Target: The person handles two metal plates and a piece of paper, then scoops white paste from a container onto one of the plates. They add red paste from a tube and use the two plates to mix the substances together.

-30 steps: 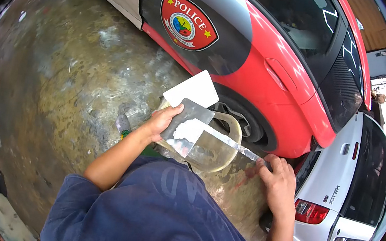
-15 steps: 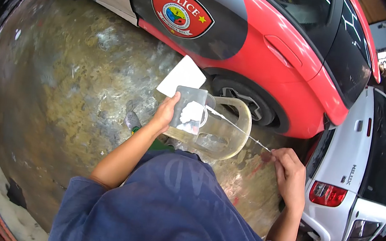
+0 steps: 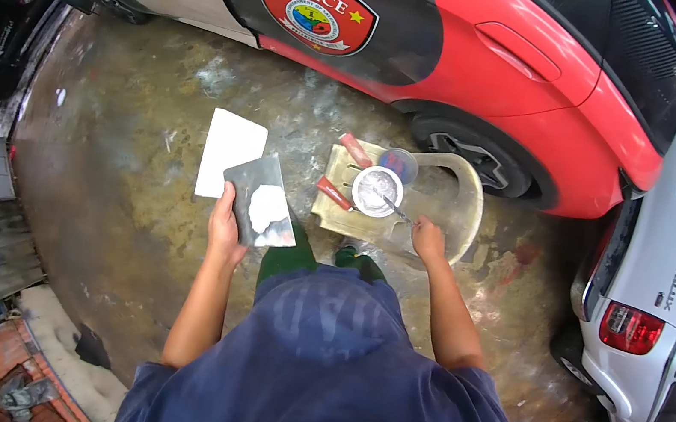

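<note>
My left hand (image 3: 222,234) is closed around the edge of a flat grey board (image 3: 248,172) carrying a smear of white paste (image 3: 269,208). A white, stiff-looking sheet (image 3: 231,144) sticks out behind the board on the left; its lower part is hidden. My right hand (image 3: 429,239) pinches a thin, dark stirring stick (image 3: 400,213). The stick's far end dips into a round white tub (image 3: 374,213) of greyish-white paste (image 3: 375,188). That tub rests on a yellowed plastic chair (image 3: 472,191), beside two red tubes, one above (image 3: 355,149) and one below (image 3: 334,193).
A clear round lid (image 3: 399,165) lies behind the tub. The red and black police car (image 3: 497,121) stands close beyond the chair, its wheel (image 3: 479,162) nearest. At right is a silver Hilux (image 3: 648,280). The concrete floor (image 3: 120,163) is stained.
The stick has moved from right of the tub, trailing a paste strand, to inside the tub. My left hand has shifted left with the board and sheet, uncovering the tub and red tubes.
</note>
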`<action>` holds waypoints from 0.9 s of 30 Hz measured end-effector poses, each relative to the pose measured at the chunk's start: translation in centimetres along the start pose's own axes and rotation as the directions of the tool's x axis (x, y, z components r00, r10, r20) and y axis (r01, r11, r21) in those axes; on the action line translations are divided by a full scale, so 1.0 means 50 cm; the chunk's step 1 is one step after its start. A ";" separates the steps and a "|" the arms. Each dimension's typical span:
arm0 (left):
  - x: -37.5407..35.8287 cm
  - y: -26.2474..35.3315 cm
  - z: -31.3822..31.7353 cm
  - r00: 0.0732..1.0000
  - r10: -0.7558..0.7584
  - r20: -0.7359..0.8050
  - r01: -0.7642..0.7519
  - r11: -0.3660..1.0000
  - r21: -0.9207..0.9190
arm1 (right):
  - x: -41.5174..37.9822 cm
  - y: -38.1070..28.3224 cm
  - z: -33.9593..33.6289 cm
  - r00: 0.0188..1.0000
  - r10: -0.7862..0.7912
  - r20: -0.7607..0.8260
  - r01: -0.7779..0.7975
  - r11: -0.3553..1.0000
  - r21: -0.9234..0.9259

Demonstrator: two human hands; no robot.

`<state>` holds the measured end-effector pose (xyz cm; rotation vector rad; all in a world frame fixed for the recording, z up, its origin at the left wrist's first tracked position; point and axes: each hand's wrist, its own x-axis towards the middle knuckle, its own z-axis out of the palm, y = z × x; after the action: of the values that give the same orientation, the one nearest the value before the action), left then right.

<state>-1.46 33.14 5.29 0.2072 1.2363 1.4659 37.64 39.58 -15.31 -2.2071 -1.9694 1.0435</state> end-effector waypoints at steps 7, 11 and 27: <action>-0.070 0.027 -0.044 0.992 0.031 -0.122 -0.025 0.998 0.050 | 0.149 -0.029 0.214 0.988 0.124 0.088 -0.123 0.992 -0.019; -0.107 0.033 -0.060 0.982 0.040 -0.184 -0.029 0.998 0.064 | 0.180 -0.058 0.262 0.984 0.087 0.157 -0.084 0.996 -0.024; -0.006 -0.039 -0.027 0.996 -0.007 -0.094 0.025 0.981 0.190 | 0.094 0.178 0.297 0.949 0.058 0.309 -0.276 0.626 0.729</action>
<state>-1.09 31.74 3.37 0.2601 1.4525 1.3556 38.46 35.71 -32.80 -1.8089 -0.9974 1.8378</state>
